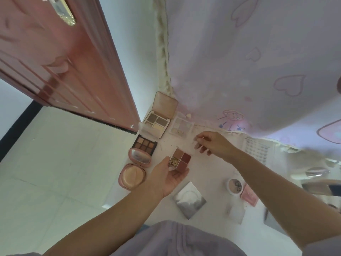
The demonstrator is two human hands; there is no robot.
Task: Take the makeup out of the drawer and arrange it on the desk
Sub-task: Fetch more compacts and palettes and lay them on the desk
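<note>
A: What do the hands have hold of?

B: The left hand (169,179) is curled under a small four-pan palette (181,159), thumb on its near left edge, holding it just above the surface (208,174). The right hand (210,143) is raised beside it, fingers bent, pinching what looks like the palette's clear lid (191,145); it is blurred, so I cannot tell for sure.

A: Where is the rest of the makeup?

B: Along the left edge of the surface, from far to near: an open compact with four pale pans (156,122), its lid standing up toward the far left corner; a dark nine-pan palette (145,145); and an open pink round compact (133,174) with its mirror half tipped against the nine-pan one. Just right of the four-pan compact, against the far edge, lies a pale palette (181,127).

A: And closer to the person?

B: A silver square case (190,200) lies near the front edge. To its right are a small round pot (235,185) and a pink square compact (249,194), touching.

A: Anything behind?

B: A heart-print curtain (258,61) hangs over the far edge, and a reddish door (64,61) stands to the left.
</note>
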